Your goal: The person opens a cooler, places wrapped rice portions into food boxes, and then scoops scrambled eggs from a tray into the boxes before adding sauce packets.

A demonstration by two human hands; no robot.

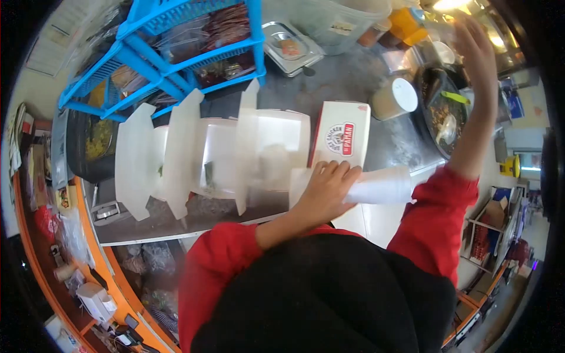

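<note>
My left hand (pixel 331 187) is closed around a white, translucent cylinder (pixel 382 186), held sideways at the counter's front edge; its exact kind is unclear. Just beyond the hand lies a shut white food box (pixel 343 132) with a red and black chicken logo. To its left, white paper food boxes (pixel 283 132) stand with lids raised, a bit of green inside some. My right hand (pixel 474 47) reaches to the far right, above a dark pan (pixel 432 112) of chopped food; its fingers look stretched out, though somewhat blurred, and I see nothing in them.
Blue plastic baskets (pixel 168 76) with packets stand at the back left. Behind the boxes are a lidded metal tray (pixel 291 47), a large clear tub (pixel 338 26) and a white-lidded jar (pixel 395 99). A spoon (pixel 447 128) rests in the pan. Orange shelving (pixel 120 282) runs along the left.
</note>
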